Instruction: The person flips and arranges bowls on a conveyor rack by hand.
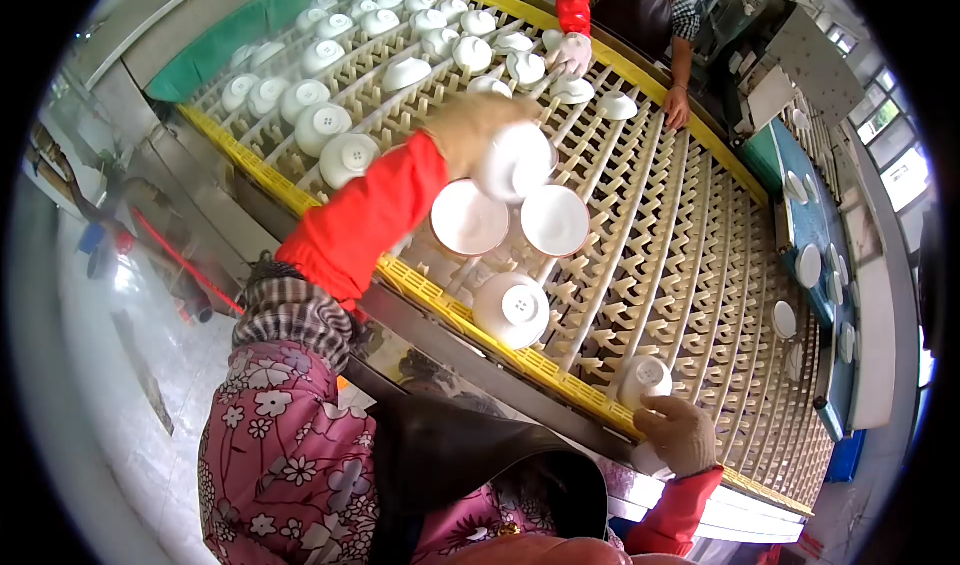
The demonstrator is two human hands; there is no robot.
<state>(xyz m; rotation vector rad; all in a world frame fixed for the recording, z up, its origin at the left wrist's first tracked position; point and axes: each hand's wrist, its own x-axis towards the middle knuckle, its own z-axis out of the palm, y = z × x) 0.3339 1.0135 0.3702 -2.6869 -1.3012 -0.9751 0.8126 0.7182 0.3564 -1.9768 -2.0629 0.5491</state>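
Note:
My left hand [478,130], in a pale glove with a red cuff, is blurred by motion and grips a white bowl [515,162] above the pegged conveyor [650,235]. Just below that bowl, two white bowls [469,218] [555,220] show their insides. Nearer the yellow edge, another bowl [511,310] lies with its base up. My right hand [678,433], gloved too, has its fingers closed at the rim of a white bowl [645,380] at the conveyor's near edge. Part of another white bowl [648,460] shows under this hand.
Several white bowls [380,22] stand in rows on the conveyor's upper left. Across it, a person in a dark apron [640,15] has a gloved hand [571,55] near the bowls and a bare hand [677,107] on the far edge. White dishes [808,265] stand on a blue surface at right.

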